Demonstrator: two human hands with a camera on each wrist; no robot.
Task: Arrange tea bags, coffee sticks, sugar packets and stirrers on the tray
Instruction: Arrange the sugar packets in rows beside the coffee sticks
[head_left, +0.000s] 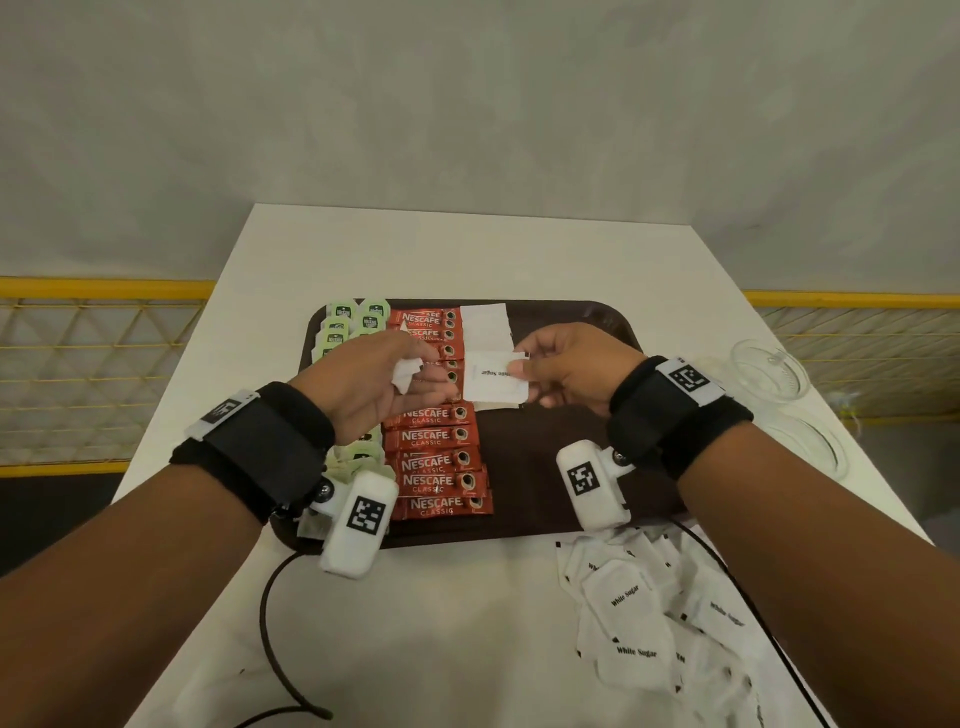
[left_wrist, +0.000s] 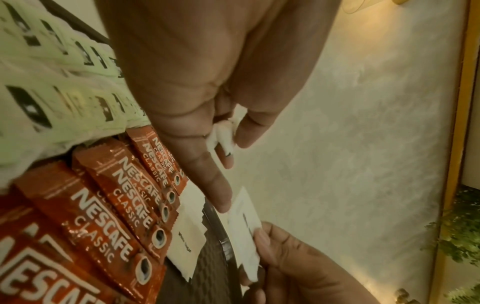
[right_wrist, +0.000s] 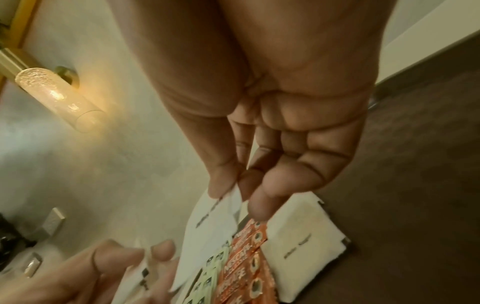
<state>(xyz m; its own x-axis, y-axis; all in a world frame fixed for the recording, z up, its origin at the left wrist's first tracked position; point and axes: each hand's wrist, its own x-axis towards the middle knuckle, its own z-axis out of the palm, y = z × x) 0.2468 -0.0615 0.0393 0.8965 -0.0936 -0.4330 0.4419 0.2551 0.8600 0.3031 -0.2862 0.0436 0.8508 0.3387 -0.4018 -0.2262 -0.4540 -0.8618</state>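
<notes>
Nearest the camera, the two forearms reach out over the white bench, and a loose heap of sugar packets lies on it at the near right, off the brown tray. That heap is the plainest sign of what is left to do.

On the tray, the tea bags fill the left column and the red coffee sticks run in a full column just beside them, so those two kinds look settled. A third column of sugar is only begun: a few white packets lie at the far end, touching the coffee sticks.

The right hand pinches one sugar packet by its right edge between thumb and fingers and holds it over the upper part of that column. The left hand has its forefinger stretched toward this packet, while its other fingers are curled on several more white packets in the palm.

My reading: roughly halfway. Most of the sugar is not yet laid out, and the right part of the tray is bare. I see no stirrers anywhere. Clear glass dishes stand at the bench's right edge; what they hold cannot be made out.
</notes>
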